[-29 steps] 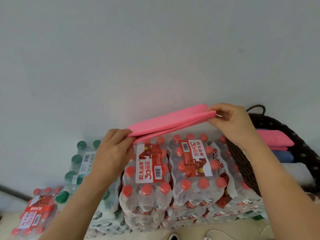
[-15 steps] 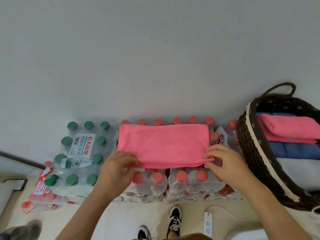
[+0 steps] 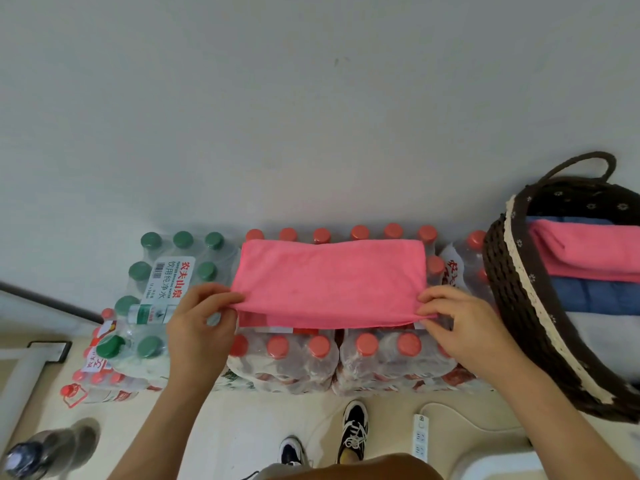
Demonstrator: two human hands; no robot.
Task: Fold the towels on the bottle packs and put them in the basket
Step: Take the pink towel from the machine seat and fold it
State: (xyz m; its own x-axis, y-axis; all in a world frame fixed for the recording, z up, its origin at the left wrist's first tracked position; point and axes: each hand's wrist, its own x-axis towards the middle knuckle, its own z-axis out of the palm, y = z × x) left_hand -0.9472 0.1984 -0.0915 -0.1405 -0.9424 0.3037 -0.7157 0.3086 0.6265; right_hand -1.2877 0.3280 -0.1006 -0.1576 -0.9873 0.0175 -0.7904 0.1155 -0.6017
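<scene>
1. Your left grip (image 3: 202,327) pinches the near left corner of the pink towel (image 3: 329,278), thumb and fingers curled round the cloth edge.
2. Your right grip (image 3: 464,327) pinches the near right corner of the same towel in the same way.
3. The towel lies doubled over on top of the red-capped bottle packs (image 3: 381,355), its far edge just short of the back row of caps. At the near edge the upper layer, which you hold, sits slightly above the lower one.
4. Just to the left of the towel stands a green-capped bottle pack (image 3: 166,271), touching the red-capped ones.
5. The basket (image 3: 512,289) is dark and woven with a pale trim along its rim. It sits at the right end of the packs, tilted toward you.
6. Inside it a folded pink towel in the basket (image 3: 588,251) lies on a blue towel (image 3: 595,294), with a pale one (image 3: 606,334) below that.
7. On the floor near your shoes (image 3: 353,427) lies a white power strip (image 3: 420,436).
</scene>
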